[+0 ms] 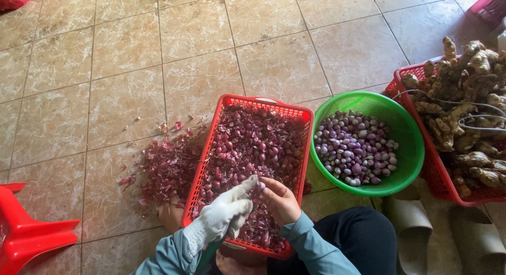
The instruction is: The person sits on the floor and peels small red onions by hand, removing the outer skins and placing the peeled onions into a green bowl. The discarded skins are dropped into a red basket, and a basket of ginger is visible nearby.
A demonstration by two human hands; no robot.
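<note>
The gloved left hand (227,209) and the bare right hand (279,200) meet over the near end of the red basket (232,101), both closed on one small shallot (260,186) between their fingertips. The green bowl (406,132) of peeled shallots lies to the right, nearer the right hand.

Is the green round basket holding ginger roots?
No, the green round basket holds peeled purple shallots; the ginger roots lie in the red basket beside it.

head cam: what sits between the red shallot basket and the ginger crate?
The green round basket of peeled shallots sits between the red basket and the red ginger crate, touching or nearly touching both, in the head view.
</note>
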